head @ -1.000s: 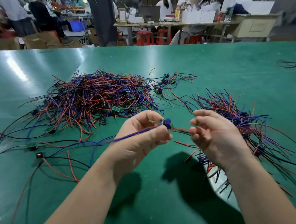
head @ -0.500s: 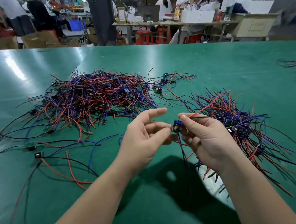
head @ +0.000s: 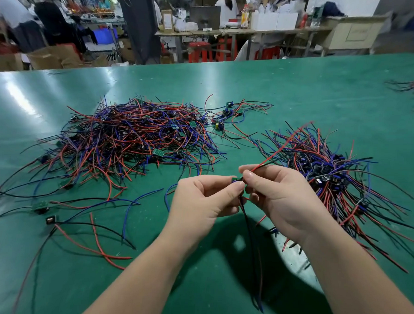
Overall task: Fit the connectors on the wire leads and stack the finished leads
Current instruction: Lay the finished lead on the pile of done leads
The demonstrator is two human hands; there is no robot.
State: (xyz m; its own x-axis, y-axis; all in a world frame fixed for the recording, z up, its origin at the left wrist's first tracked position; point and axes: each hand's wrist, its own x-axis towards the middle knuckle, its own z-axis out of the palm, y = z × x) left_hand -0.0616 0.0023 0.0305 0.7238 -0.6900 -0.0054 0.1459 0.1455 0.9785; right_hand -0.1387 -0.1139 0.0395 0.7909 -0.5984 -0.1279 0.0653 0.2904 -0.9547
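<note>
Above tabletop [head: 300, 89], between wire piles [head: 135, 134]: left hand [head: 203, 202] fingers [head: 233, 191] pinch blue connector [head: 236, 181]; right hand [head: 283, 199] fingers [head: 252, 178] pinch red lead [head: 273, 158] at it. Hold connector steady, push lead straight, seat fully before stacking.

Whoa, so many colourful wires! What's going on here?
A person is working with both hands above the green table. The left hand pinches a small connector, the right hand pinches a red wire right beside it, and dark wires hang down from between them. A big tangled pile of leads lies to the left, and a second pile lies to the right, behind the right hand.
</note>
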